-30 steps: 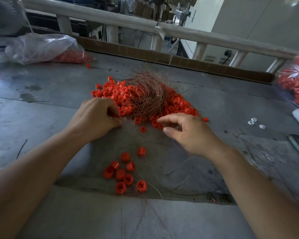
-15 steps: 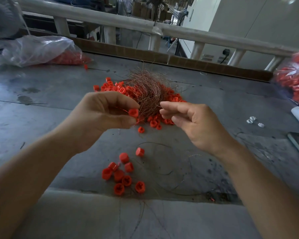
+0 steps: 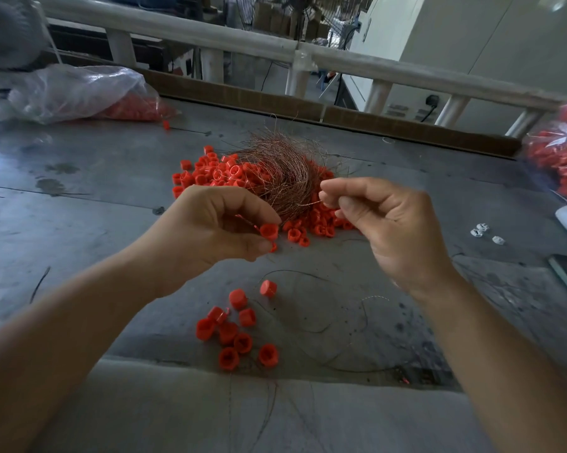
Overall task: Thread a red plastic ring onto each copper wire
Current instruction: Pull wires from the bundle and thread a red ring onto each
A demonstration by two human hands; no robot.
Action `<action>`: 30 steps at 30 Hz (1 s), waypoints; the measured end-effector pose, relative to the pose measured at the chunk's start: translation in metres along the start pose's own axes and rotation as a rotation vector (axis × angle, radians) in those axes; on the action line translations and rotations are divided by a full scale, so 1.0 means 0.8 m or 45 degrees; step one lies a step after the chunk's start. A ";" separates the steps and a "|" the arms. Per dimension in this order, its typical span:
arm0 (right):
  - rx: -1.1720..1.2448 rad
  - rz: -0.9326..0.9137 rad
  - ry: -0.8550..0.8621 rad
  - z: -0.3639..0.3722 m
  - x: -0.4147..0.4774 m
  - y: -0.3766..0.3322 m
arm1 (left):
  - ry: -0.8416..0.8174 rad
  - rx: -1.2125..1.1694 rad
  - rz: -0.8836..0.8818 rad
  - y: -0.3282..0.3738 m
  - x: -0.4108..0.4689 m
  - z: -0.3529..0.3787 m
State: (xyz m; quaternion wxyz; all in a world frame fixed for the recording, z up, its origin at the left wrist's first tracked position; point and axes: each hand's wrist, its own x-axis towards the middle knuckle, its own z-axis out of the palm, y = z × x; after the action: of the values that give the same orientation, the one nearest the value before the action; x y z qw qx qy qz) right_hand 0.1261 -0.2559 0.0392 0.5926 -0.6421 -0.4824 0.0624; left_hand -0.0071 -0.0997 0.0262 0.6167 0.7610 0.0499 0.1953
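My left hand (image 3: 210, 237) is curled, thumb and forefinger pinching one red ring (image 3: 269, 231) by its sides, raised above the table (image 3: 96, 191). My right hand (image 3: 383, 223) is curled too, thumb and forefinger tips closed on a single copper wire (image 3: 311, 203). Its free end points left toward the ring but does not reach it. Whether my lower left fingers hold anything more, I cannot tell.

Just behind both hands lies the tangled bundle of copper wires (image 3: 282, 178), resting on the pile of red rings (image 3: 210, 173). Nearer me, below my hands, a small cluster of rings (image 3: 233, 331) sits among thin loose wire strands.

A clear plastic bag (image 3: 76, 93) with red pieces lies far left, another bag (image 3: 560, 158) at the right edge, and a few small white pieces (image 3: 481, 228) near it.
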 end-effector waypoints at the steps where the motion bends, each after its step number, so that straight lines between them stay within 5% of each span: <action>1: 0.093 0.033 -0.008 0.002 -0.001 -0.001 | -0.011 0.005 0.003 0.000 0.000 0.000; 9: 0.552 0.266 0.004 0.008 -0.002 -0.003 | -0.065 0.022 -0.008 -0.001 0.000 0.003; 15: 0.575 0.142 0.070 0.000 0.002 -0.009 | -0.036 -0.039 -0.011 -0.002 0.000 0.003; 21: -0.007 -0.297 0.214 -0.020 0.002 -0.029 | -0.013 -0.162 -0.014 0.002 0.001 0.001; 30: -0.382 -0.273 -0.031 0.011 -0.009 -0.025 | 0.007 -0.152 -0.014 0.003 -0.001 0.004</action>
State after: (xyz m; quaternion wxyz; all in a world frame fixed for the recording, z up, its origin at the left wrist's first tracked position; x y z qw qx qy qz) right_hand 0.1054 -0.2583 0.0494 0.4877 -0.6672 -0.5591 -0.0661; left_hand -0.0072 -0.1034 0.0278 0.6618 0.7220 0.0440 0.1967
